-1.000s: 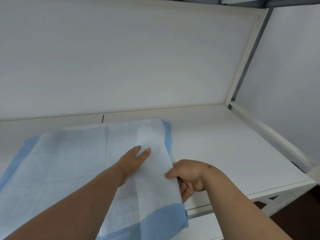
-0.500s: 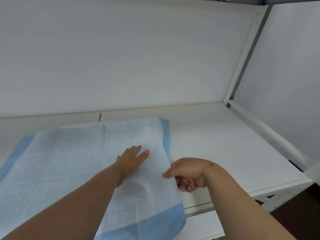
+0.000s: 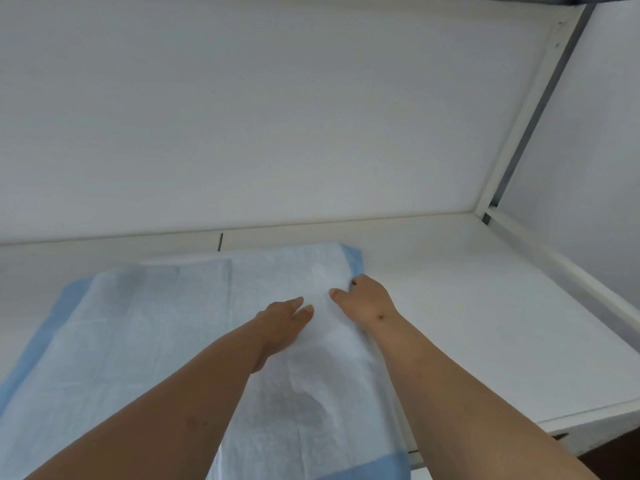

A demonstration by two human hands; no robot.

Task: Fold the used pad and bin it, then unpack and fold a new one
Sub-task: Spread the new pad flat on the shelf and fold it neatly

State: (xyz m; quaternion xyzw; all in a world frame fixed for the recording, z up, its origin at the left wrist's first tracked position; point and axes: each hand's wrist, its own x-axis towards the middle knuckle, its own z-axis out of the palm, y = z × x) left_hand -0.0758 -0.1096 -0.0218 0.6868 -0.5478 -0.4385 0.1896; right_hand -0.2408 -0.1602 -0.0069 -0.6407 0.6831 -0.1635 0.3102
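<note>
Blue pad (image 3: 166,327), left hand (image 3: 280,320) flat, right hand (image 3: 363,299) pinching

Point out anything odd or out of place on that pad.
The pad has a greyish patch near its near right part, between the forearms; it may be a stain or shadow. The near right corner overhangs the shelf edge. Nothing torn or spilled.

Both forearms are showing bare, no sleeves reaching them, and the right hand (image 3: 367,299) is carrying a small dark mole near the wrist.
</note>
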